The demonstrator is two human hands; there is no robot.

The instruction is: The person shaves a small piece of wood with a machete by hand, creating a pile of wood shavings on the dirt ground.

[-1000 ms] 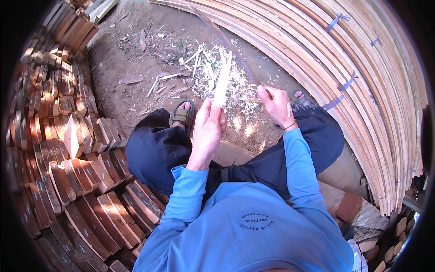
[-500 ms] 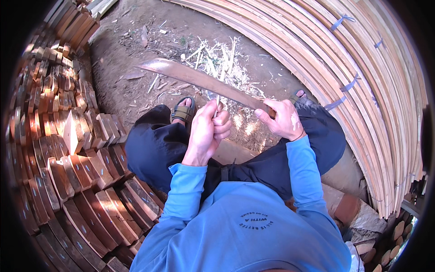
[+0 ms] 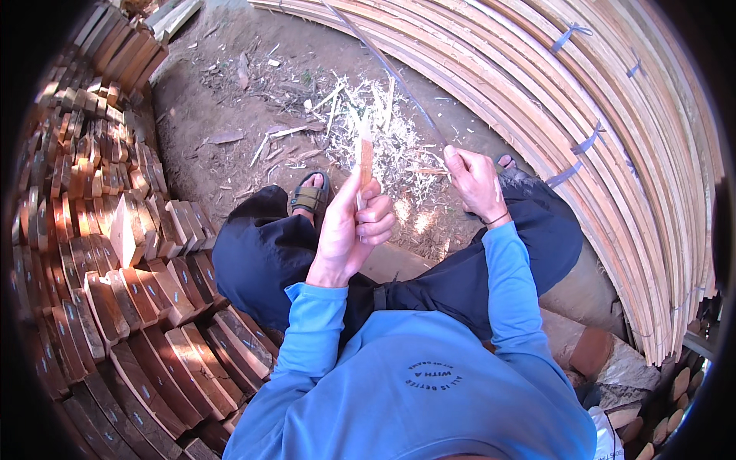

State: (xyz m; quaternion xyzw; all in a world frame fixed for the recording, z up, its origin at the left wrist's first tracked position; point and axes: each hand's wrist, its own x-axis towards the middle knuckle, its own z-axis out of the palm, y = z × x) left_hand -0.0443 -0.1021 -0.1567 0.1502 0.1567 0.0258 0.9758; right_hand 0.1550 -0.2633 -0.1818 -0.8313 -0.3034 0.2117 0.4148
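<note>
The wooden piece (image 3: 366, 159) is sitting mid-scene, pointing toward the far side, its lower end disappearing into a fist. At the left, stacked wooden blocks (image 3: 157, 372) are lining the whole side from near to far, close beside the trousers (image 3: 264, 241). Right of them, bare ground (image 3: 195, 96) is running to the far side, and a sandal (image 3: 309, 198) is resting on it beyond the left knee. The left hand (image 3: 353, 228) is closing around the wooden piece, thumb lying along it, fingers curling and hiding its lower part. Pale shavings (image 3: 399, 157) are lying scattered beyond this hand; the piece's pale tip is overlapping them in view and blurring into them. Farther right, the right hand (image 3: 477, 186) is wrapping around the near end of a long blade (image 3: 391, 72), covering its grip. The blade is slanting far and left, edge-on, well apart from the wooden piece. At the right, long wooden strips (image 3: 529, 84) are curving past in bundles, blue ties (image 3: 589, 140) binding them, and the blade's far end is crossing in front of them.
</note>
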